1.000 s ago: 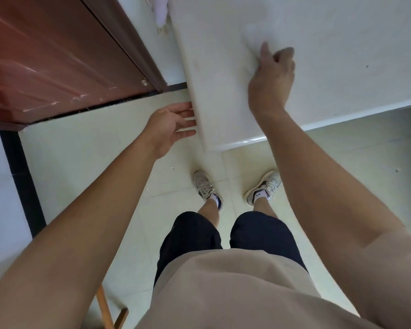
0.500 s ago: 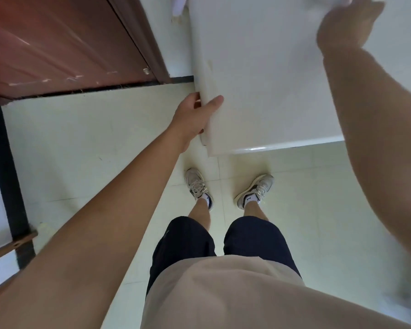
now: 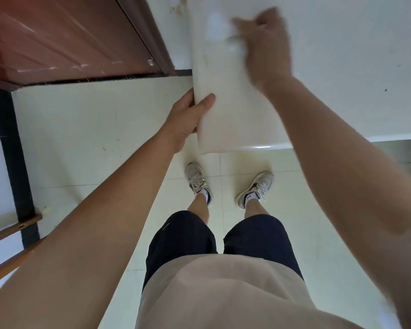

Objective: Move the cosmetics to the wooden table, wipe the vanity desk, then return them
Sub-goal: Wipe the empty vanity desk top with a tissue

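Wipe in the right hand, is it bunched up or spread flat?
Bunched: the wipe shows only as a small white lump at the right hand's curled fingers; blur hides the rest.

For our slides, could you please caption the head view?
Right hand wipes the white vanity desk with a cloth while left hand grips its edge.

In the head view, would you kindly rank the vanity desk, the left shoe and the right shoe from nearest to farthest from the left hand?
1. vanity desk: the left hand grips its side edge, near the front corner.
2. left shoe: on the floor, just below that hand.
3. right shoe: on the floor, further to the right.
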A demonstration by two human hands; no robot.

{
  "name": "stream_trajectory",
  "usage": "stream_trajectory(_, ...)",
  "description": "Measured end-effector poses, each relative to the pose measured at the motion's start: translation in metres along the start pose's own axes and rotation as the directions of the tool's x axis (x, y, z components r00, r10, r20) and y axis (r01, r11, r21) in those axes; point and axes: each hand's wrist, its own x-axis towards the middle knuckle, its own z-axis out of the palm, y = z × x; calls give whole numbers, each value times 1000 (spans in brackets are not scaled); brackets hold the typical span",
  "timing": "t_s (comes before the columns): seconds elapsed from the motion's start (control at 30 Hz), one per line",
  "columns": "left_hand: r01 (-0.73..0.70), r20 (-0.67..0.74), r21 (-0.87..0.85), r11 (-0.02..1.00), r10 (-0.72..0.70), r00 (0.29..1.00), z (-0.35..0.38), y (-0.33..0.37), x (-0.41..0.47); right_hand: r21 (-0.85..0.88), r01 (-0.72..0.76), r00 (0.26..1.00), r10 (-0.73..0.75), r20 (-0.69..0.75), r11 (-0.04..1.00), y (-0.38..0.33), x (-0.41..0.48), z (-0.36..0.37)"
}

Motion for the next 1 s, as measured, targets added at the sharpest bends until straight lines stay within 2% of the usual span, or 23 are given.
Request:
stream_trajectory(0.07, -9, -15, 6, 1000, 9, 1000, 3, -2, 0, -138, -190, 981, 182, -72, 972, 66, -22, -12)
stream_trajectory(0.17, -25, -37, 17, 1000, 25, 999, 7, -5, 0, -149, -351, 936, 343, -81, 924, 132, -66, -27)
stream_trajectory(0.23, -37, -69, -1, 999, 37, 997, 12, -7, -3, -83, -421, 905, 412, -102, 903, 142, -97, -29)
stream_trajectory(0.33, -79, -165, -27, 997, 73, 983, 22, -11, -7, -90, -297, 954, 291, -68, 951, 120, -142, -24)
stream_trajectory(0.43, -118, -309, 87, 989, 140, 941, 39, -19, -22, -37, -92, 993, 94, 67, 995, 87, -179, -25)
stream_trajectory(0.5, -118, -387, 134, 984, 161, 908, 55, -31, -43, 3, 31, 985, -31, 171, 1000, 66, -196, -30)
stream_trajectory(0.57, -78, -436, 117, 990, 122, 892, 67, -47, -71, 35, 134, 946, -138, 293, 990, 51, -206, -38)
stream_trajectory(0.67, 58, -498, 165, 985, 32, 867, 75, -64, -124, 104, 146, 898, -176, 404, 984, 39, -209, -59)
stream_trajectory(0.73, 155, -522, 397, 905, 84, 849, 70, -70, -167, 142, 135, 907, -180, 381, 981, 30, -206, -78)
stream_trajectory(0.8, 254, -546, 612, 749, 168, 821, 58, -71, -216, 190, 193, 916, -246, 316, 963, 11, -203, -101)
stream_trajectory(0.87, 339, -585, 694, 635, 224, 780, 38, -70, -266, 241, 282, 910, -338, 238, 929, -19, -203, -128)
stream_trajectory(1.0, 465, -666, 723, 511, 334, 667, -11, -76, -380, 317, 444, 868, -490, 81, 838, -105, -224, -180)
